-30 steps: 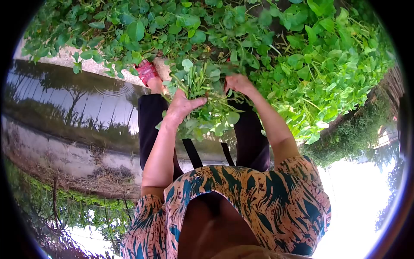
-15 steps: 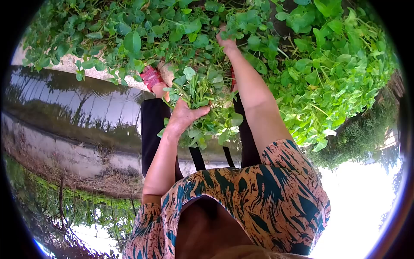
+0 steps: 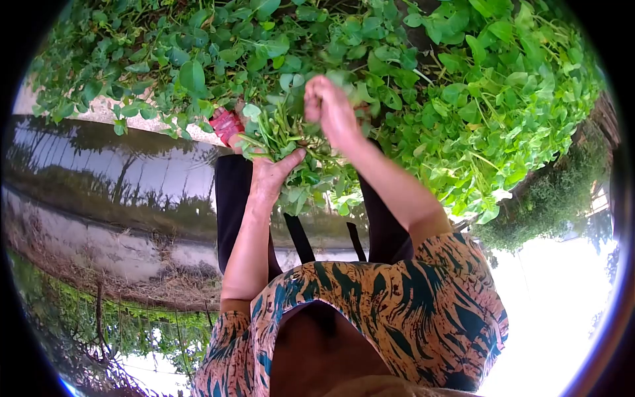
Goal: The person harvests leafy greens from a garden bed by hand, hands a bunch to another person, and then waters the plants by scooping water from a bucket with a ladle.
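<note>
My left hand is closed round a bunch of leafy green stems, its thumb across the near side and cut or broken stem ends pointing upward. Leaves of the bunch hang below the hand, between my knees. Just above and to the right, my right hand is curled into a fist, its fingers smeared by motion. Blurred leaves beside the fist seem to belong to a leafy stem in its grip. Low leafy plants grow thickly behind both hands.
A red sandal on my foot stands at the plants' edge. Water lies to the left, bordered by a concrete wall. Brighter green plants spread to the right. My dark-clad legs flank the bunch.
My right hand has come back from deep among the plants toward the bunch, its elbow bending. The left hand still grips the bunch, nearly in place.
</note>
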